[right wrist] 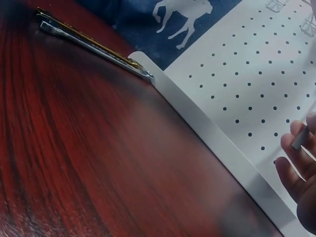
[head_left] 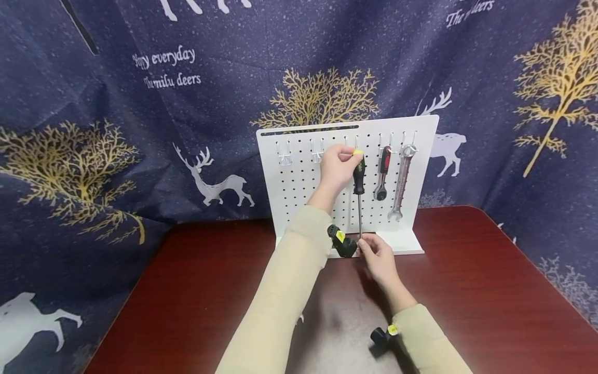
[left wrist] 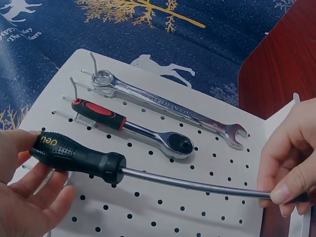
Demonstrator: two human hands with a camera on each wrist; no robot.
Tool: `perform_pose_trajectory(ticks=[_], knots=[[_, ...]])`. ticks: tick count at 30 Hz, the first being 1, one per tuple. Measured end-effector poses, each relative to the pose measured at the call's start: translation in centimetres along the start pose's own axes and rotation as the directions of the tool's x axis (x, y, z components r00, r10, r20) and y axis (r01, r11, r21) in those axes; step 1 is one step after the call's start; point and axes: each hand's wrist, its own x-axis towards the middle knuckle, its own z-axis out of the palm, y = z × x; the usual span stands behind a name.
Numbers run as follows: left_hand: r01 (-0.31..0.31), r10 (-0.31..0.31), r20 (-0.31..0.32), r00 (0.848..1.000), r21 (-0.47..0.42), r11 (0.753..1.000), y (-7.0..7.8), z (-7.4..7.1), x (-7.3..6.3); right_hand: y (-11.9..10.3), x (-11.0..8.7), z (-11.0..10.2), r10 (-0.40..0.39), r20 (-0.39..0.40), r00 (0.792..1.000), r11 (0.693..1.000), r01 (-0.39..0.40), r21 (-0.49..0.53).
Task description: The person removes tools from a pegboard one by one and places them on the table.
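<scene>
A long screwdriver (head_left: 358, 179) with a black handle stands upright, handle up, in front of the white pegboard (head_left: 308, 208). My left hand (head_left: 336, 169) pinches the top of the handle between thumb and fingers, near a pair of hooks. Lower down, my right hand (head_left: 380, 261) pinches the shaft close to its tip. The left wrist view shows the black handle (left wrist: 74, 150) marked in yellow and both hands on the tool. In the right wrist view the flat tip (right wrist: 299, 138) pokes out from the fingers. Whether the handle touches the hooks cannot be seen.
Right of the screwdriver hang a red-and-black ratchet (head_left: 383, 171) and a combination wrench (head_left: 402, 182). Two wire hooks (head_left: 284, 153) sit on the board's left side. Long metal tools (right wrist: 94, 44) lie by the board's base on the red-brown table (head_left: 201, 291). A patterned cloth hangs behind.
</scene>
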Motion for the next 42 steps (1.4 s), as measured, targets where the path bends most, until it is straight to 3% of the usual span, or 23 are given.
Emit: perform_pose_trajectory(ticks=[15, 21, 25, 30, 42], knots=[[0.020, -0.020, 0.021, 1.000, -0.007, 1.000, 0.4, -0.3, -0.6, -0.3, -0.3, 0.2, -0.032, -0.017, 0.999, 0.999, 0.033, 0.039], [0.000, -0.001, 0.034, 0.999, 0.016, 1.000, 0.8, -0.4, -0.7, -0.7, -0.4, 0.2, -0.037, -0.019, 0.999, 0.998, 0.038, 0.059], [-0.009, 0.008, 0.038, 0.999, 0.016, 1.000, 1.1, -0.5, -0.9, -2.2, -0.9, 0.1, -0.035, -0.019, 0.999, 0.996, 0.036, 0.081], [-0.014, 0.013, 0.038, 0.999, 0.015, 1.000, 1.5, -0.8, -1.2, -4.0, -1.6, 0.1, -0.044, -0.025, 0.999, 0.998, 0.045, 0.036], [-0.019, 0.018, 0.033, 0.999, 0.012, 1.000, 1.5, -2.0, -2.1, -1.2, -0.9, 0.4, -0.090, -0.001, 0.996, 0.994, 0.090, 0.060]])
